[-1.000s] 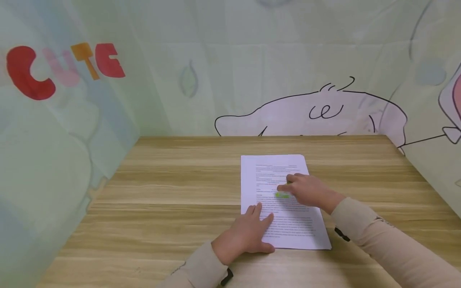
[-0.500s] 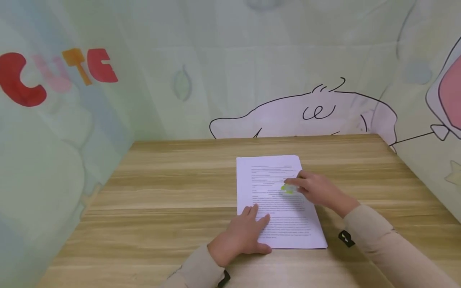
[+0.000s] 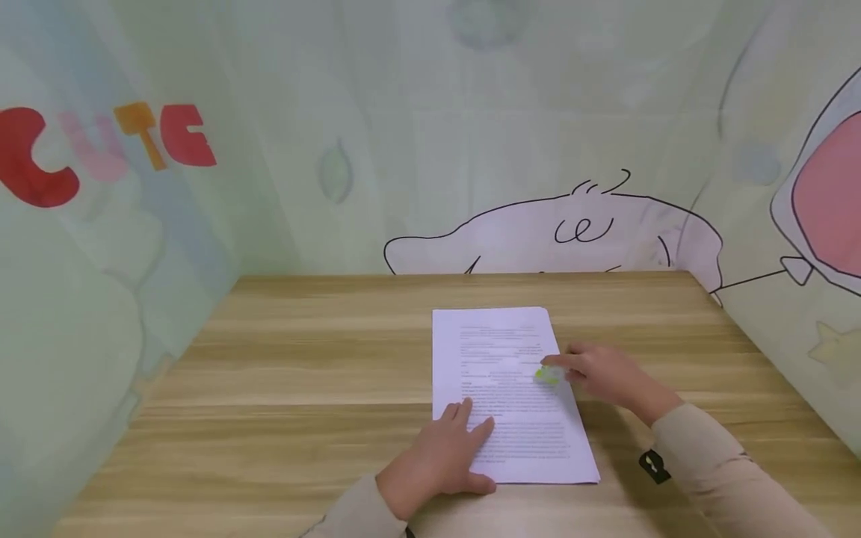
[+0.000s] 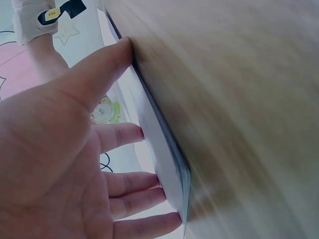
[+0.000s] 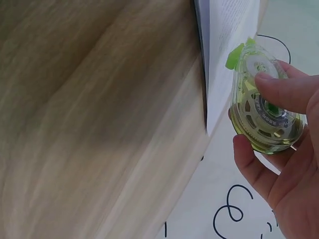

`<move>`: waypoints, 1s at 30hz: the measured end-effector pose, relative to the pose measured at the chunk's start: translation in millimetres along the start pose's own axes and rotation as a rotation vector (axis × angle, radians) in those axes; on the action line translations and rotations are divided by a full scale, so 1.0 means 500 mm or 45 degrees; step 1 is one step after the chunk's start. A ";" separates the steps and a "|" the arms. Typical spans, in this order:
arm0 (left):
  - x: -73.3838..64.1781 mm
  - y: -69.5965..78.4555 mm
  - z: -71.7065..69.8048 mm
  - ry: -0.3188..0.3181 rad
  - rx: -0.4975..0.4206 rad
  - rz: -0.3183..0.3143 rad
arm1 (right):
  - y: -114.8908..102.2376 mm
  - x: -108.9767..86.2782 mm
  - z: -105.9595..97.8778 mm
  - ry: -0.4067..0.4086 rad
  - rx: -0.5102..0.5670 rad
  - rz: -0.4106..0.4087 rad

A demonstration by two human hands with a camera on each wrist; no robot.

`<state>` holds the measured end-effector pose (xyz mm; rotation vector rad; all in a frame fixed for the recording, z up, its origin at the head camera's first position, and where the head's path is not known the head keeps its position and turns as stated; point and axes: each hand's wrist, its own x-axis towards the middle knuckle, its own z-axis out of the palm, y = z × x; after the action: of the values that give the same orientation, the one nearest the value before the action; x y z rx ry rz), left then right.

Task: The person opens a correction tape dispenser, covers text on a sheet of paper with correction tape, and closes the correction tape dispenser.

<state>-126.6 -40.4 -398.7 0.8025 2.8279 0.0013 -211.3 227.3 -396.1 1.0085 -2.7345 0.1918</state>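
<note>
A stack of printed paper [image 3: 511,448] lies on the wooden table in the head view. My left hand [image 3: 440,456] rests on its lower left part with fingers spread; in the left wrist view that hand [image 4: 65,149] has its fingertips along the stack's edge. My right hand [image 3: 608,377], over the sheet's right side, holds a correction tape [image 3: 548,375]. Seen from the right wrist, the correction tape [image 5: 264,117] has a clear green-tinted case with a toothed wheel inside and a green piece at its tip. The right thumb presses on the case's face.
The wooden table [image 3: 303,359] stretches out around the paper. Behind it and to the sides hang pale printed sheets [image 3: 282,164], with cartoon drawings and the red and orange letters CUTE. A black band piece [image 3: 654,466] shows by the right sleeve.
My right hand has drawn the correction tape rightward across the page, toward the paper's right edge. The left hand stays on the paper. The head view has shifted slightly.
</note>
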 end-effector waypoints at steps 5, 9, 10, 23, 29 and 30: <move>0.002 0.000 0.006 0.012 0.015 0.003 | -0.007 -0.006 0.008 -0.036 0.006 0.042; 0.007 0.001 0.006 0.026 0.029 0.005 | -0.009 -0.004 0.008 -0.048 -0.016 0.029; 0.008 0.001 0.006 0.027 0.027 0.005 | -0.010 -0.003 0.008 -0.052 -0.022 0.029; 0.005 0.006 0.002 -0.014 0.014 -0.010 | -0.025 0.005 0.003 -0.100 -0.181 -0.020; 0.007 0.004 0.007 -0.024 -0.004 -0.008 | -0.029 0.014 -0.003 -0.125 -0.242 -0.077; 0.008 0.003 0.007 -0.020 -0.002 -0.006 | -0.029 0.016 -0.003 -0.126 -0.252 -0.083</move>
<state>-128.6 -37.2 -403.1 0.7915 2.8146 -0.0040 -207.7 211.6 -391.7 1.0746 -2.7353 -0.1401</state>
